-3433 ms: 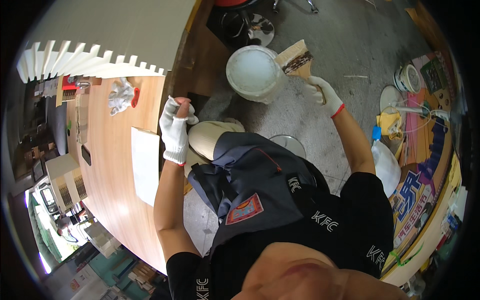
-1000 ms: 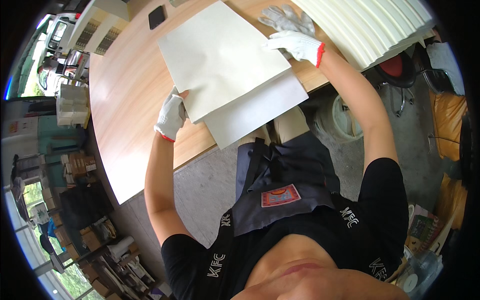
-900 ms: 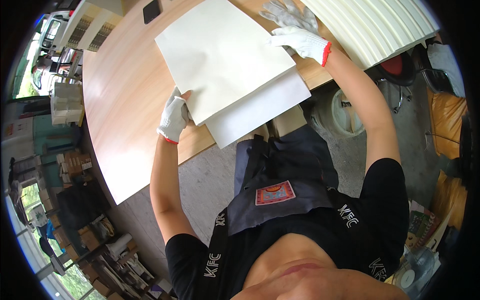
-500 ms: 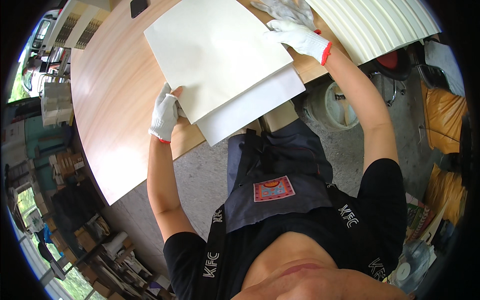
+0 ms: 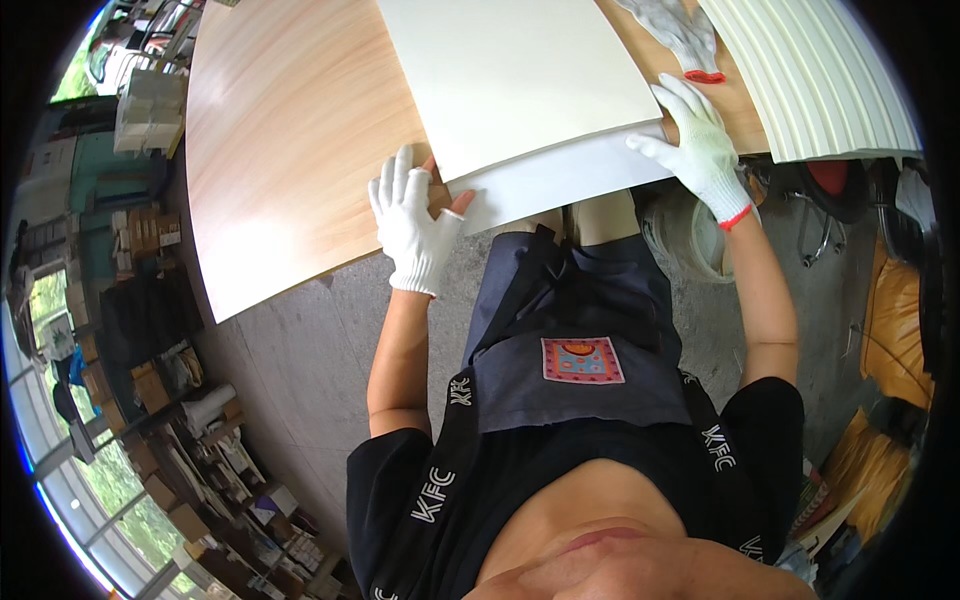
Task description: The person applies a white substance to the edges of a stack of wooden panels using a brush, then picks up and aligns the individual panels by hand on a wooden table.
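A large cream-white board [image 5: 520,80] lies on the wooden table [image 5: 290,150]. Beneath it a white sheet [image 5: 560,170] sticks out past its near edge. My left hand [image 5: 408,225], in a white knit glove with bare thumb and fingertip showing, spreads its fingers beside the left near corner, the thumb at the white sheet's edge. At the right near corner, my right hand [image 5: 697,150] has its gloved fingers stretched and apart, touching or very near the edges of the board and sheet. Neither hand grips anything.
Grey-white gloves [image 5: 680,35] lie to the right of the board. Beyond them is a ribbed pile of white sheets [image 5: 815,80]. A pale bucket [image 5: 690,240] stands on the floor under the table's front edge. Cluttered shelves [image 5: 160,380] line the left.
The board and sheet have turned to lie squarer to the table's front edge. My left hand has let go of the board and spread its fingers; my right hand has come nearer along the right edge.
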A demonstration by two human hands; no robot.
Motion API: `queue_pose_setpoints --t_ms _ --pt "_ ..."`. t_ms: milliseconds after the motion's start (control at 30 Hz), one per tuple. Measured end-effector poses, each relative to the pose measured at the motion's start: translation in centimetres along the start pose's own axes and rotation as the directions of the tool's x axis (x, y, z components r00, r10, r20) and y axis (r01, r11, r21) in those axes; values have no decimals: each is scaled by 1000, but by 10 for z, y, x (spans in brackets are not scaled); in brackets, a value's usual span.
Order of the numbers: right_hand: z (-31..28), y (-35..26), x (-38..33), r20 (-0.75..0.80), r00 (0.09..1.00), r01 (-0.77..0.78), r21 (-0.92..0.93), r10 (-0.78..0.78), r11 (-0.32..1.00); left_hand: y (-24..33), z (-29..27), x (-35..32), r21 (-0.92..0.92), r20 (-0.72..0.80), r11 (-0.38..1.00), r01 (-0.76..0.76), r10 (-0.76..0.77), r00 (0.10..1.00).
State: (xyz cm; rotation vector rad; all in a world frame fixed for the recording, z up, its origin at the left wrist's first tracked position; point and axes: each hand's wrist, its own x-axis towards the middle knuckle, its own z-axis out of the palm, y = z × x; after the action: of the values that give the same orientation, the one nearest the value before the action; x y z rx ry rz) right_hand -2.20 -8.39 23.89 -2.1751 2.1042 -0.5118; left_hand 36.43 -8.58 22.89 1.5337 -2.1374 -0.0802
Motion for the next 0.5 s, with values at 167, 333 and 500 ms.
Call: queue_pose_setpoints --t_ms 167,333,500 --pt "18 6 -4 -91 991 91 -61 -97 994 6 -4 8 36 -47 992 -123 125 991" --pt "17 8 -6 -109 983 138 -82 -147 987 11 -7 10 4 -17 997 -78 78 997" --pt "18 7 -7 -116 985 123 -57 -129 991 13 -9 13 16 -20 994 -108 108 994"
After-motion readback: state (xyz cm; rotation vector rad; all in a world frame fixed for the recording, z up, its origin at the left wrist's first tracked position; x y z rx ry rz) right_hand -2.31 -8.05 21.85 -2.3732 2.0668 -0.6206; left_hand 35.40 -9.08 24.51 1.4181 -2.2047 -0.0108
